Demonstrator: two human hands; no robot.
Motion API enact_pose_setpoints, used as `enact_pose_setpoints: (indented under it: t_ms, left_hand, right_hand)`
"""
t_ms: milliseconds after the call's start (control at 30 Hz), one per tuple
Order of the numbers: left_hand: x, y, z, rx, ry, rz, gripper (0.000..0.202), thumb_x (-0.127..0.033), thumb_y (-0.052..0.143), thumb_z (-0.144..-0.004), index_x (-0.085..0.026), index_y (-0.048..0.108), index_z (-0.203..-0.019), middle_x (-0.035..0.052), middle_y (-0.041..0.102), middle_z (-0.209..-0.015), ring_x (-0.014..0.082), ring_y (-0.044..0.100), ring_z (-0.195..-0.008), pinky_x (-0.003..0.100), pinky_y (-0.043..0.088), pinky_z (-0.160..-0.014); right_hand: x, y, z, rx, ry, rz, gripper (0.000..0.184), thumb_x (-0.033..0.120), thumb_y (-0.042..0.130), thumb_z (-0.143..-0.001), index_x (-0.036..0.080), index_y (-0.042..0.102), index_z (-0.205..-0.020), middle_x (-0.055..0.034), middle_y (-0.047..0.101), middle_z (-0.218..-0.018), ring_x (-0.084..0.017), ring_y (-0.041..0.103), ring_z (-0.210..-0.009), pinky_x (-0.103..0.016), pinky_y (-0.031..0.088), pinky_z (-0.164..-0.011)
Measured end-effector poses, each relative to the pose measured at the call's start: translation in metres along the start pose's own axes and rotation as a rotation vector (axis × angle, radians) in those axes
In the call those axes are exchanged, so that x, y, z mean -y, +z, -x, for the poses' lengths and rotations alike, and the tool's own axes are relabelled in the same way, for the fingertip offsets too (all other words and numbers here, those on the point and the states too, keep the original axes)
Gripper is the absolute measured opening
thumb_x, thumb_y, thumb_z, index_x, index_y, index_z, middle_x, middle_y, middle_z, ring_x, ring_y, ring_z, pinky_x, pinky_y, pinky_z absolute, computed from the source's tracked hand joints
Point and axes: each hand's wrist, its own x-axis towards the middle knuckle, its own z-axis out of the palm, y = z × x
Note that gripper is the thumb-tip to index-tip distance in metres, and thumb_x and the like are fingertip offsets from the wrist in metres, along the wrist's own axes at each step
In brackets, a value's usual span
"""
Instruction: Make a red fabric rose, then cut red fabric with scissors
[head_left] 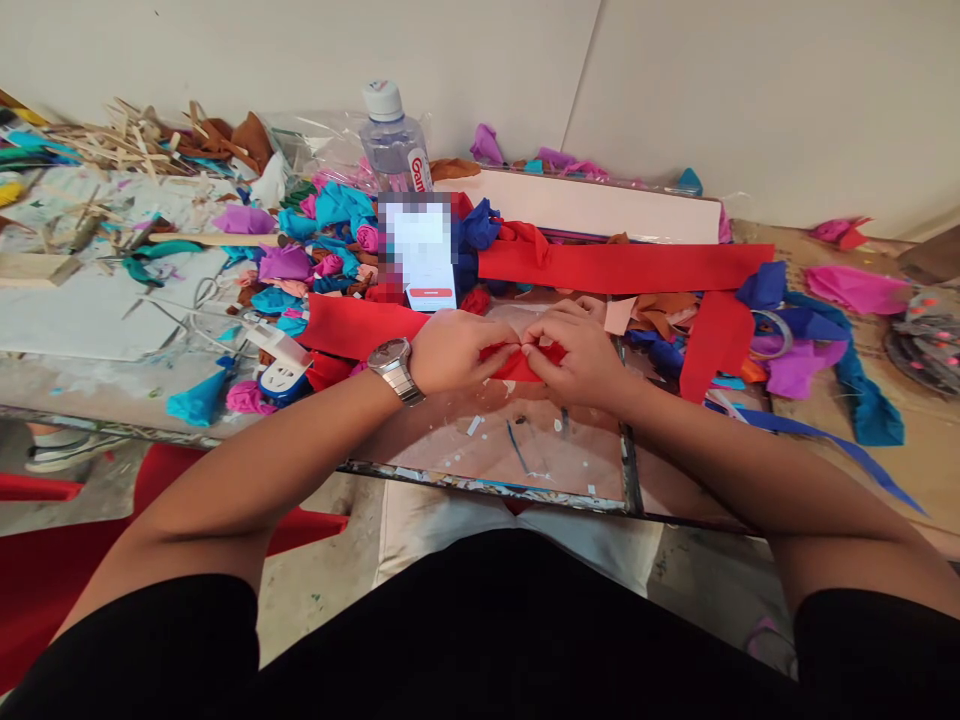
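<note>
Between my hands, low over the table, is a piece of red crepe paper (523,368). My left hand (455,352), with a metal watch (396,368) on its wrist, pinches the paper's upper edge from the left. Thumb and fingers of my right hand (574,350) pinch the same edge from the right, and the fingertips of both hands nearly meet. Part of the paper is hidden behind the fingers. A wide red strip (622,268) lies just beyond my hands, and another red piece (360,325) lies left of them.
A lit phone (429,255) leans behind my hands, in front of a water bottle (394,140). Coloured crumpled paper (341,215) is heaped around. A power strip (283,375) with a white plug sits left. Wood sticks (142,140) pile at the back left; a tape roll (772,335) lies right.
</note>
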Motion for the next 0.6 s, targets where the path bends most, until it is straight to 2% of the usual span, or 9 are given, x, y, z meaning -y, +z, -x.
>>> enact_pose_setpoints:
  t_ms: [100,200,367,500,600]
  left_hand:
    - [0.003,0.001,0.000,0.003,-0.010,-0.022,0.035,-0.040,0.052,-0.106,-0.022,0.082,-0.101,0.0064,0.080,-0.080,0.0176,0.070,-0.067,0.030,0.036,-0.061]
    - [0.006,0.002,0.000,0.034,0.015,-0.043,0.038,-0.041,0.051,-0.107,-0.021,0.082,-0.100,0.0072,0.081,-0.081,0.0186,0.070,-0.068,0.030,0.034,-0.060]
    - [0.008,-0.002,-0.001,0.077,0.003,0.000,0.031,-0.039,0.057,-0.100,-0.021,0.082,-0.102,0.0065,0.082,-0.086,0.0186,0.070,-0.068,0.031,0.036,-0.062]
    - [0.010,-0.009,-0.003,0.112,-0.039,0.081,0.029,-0.036,0.057,-0.097,-0.019,0.081,-0.094,0.0047,0.078,-0.075,0.0161,0.064,-0.061,0.030,0.037,-0.062]
    - [0.013,-0.012,-0.004,0.137,-0.022,0.123,0.029,-0.034,0.057,-0.096,-0.019,0.081,-0.090,0.0034,0.074,-0.070,0.0141,0.059,-0.057,0.029,0.037,-0.061]
  right_hand:
    - [0.000,-0.001,0.001,-0.030,-0.046,0.062,0.009,0.031,0.065,-0.098,0.024,0.069,-0.094,-0.0019,0.080,-0.092,-0.026,0.065,-0.098,-0.048,0.034,-0.101]
    - [-0.001,-0.001,0.001,-0.039,-0.071,0.083,0.008,0.028,0.065,-0.097,0.024,0.068,-0.091,-0.0017,0.078,-0.090,-0.026,0.064,-0.097,-0.049,0.034,-0.103]
    - [-0.006,0.002,0.002,-0.021,-0.050,0.050,0.007,0.025,0.061,-0.095,0.024,0.064,-0.090,-0.0017,0.075,-0.087,-0.024,0.062,-0.093,-0.047,0.034,-0.100]
    - [-0.006,-0.001,0.001,-0.034,-0.069,0.109,0.007,0.026,0.060,-0.095,0.024,0.064,-0.089,-0.0028,0.075,-0.086,-0.026,0.061,-0.095,-0.050,0.033,-0.101]
    - [-0.003,-0.003,0.000,-0.029,-0.089,0.157,0.008,0.028,0.062,-0.096,0.024,0.067,-0.091,-0.0040,0.078,-0.089,-0.028,0.062,-0.098,-0.052,0.031,-0.103]
